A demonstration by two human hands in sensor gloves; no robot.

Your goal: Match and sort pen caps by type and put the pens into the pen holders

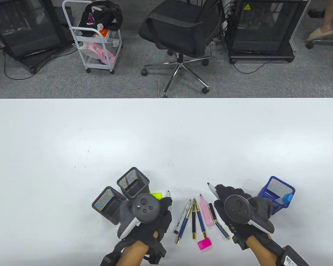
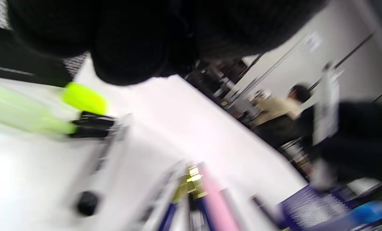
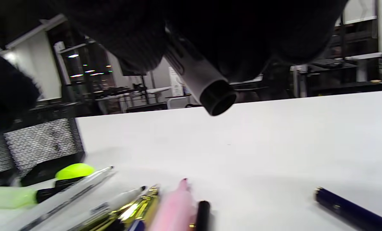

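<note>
My right hand (image 1: 224, 198) grips a white marker (image 3: 197, 75); its dark tip (image 1: 211, 187) pokes out up-left of the fingers. My left hand (image 1: 162, 209) hovers with curled fingers (image 2: 130, 41) over a white marker (image 1: 168, 194) that lies beside a yellow highlighter (image 1: 156, 195) and its cap (image 3: 74, 170). Between the hands lie several pens: a white marker (image 1: 182, 216), blue-and-gold pens (image 1: 200, 221), an uncapped pink highlighter (image 1: 206, 212) and its pink cap (image 1: 204, 244). Two black mesh holders (image 1: 133, 181) (image 1: 108, 201) stand left, a blue mesh holder (image 1: 277, 191) right.
A blue object (image 1: 287, 198) sits in the blue holder. A dark blue pen (image 3: 351, 210) lies apart on the right. The white table (image 1: 166, 138) stretches far behind the pens. Beyond its far edge stand an office chair (image 1: 183, 25) and a cart (image 1: 95, 38).
</note>
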